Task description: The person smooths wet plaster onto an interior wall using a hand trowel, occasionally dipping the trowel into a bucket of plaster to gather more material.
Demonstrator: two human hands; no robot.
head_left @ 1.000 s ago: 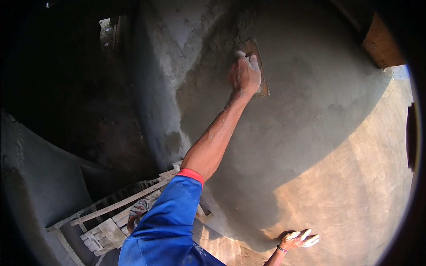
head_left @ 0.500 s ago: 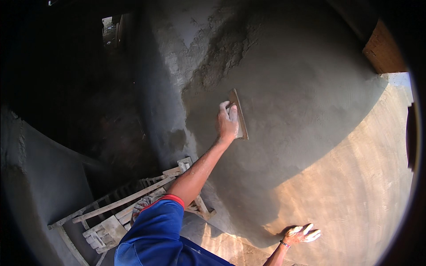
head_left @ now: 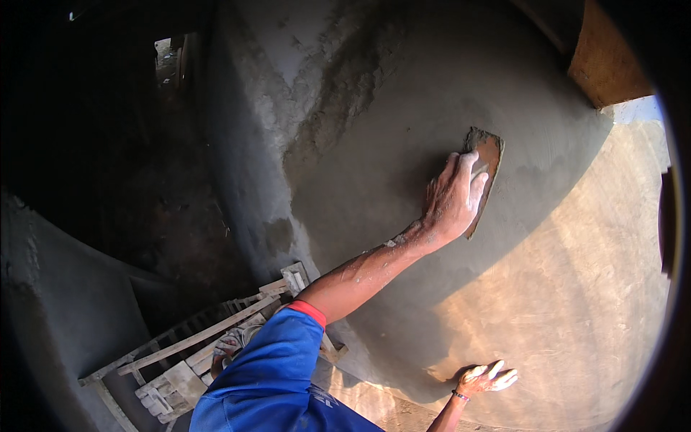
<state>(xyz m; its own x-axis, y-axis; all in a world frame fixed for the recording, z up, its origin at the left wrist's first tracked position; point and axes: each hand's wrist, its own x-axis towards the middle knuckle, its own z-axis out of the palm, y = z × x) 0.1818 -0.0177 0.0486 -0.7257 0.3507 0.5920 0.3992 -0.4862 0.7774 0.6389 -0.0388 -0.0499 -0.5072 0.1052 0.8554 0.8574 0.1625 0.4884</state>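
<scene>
My left hand (head_left: 457,198) is closed around the handle of a plastering float (head_left: 489,160), a flat reddish-brown board with wet mortar along its edges. The float is held against the grey plastered wall (head_left: 389,180), tilted so part of its back shows. Lower right, my right hand (head_left: 484,379), with a bracelet at the wrist, rests on the sunlit part of the wall with its fingers spread and nothing in it. Pale plaster residue coats fingers of both hands.
Below my left arm stands a wooden scaffold (head_left: 194,335) with pale blocks or boards on it. A wooden piece (head_left: 608,61) juts out at upper right. Rough, unsmoothed mortar (head_left: 338,93) runs down the wall near its corner. A small bright opening (head_left: 169,61) shows in the dark area.
My left hand has swept the float to the right across the wall, and the float's back has turned more into view. My right hand has stayed in place on the wall.
</scene>
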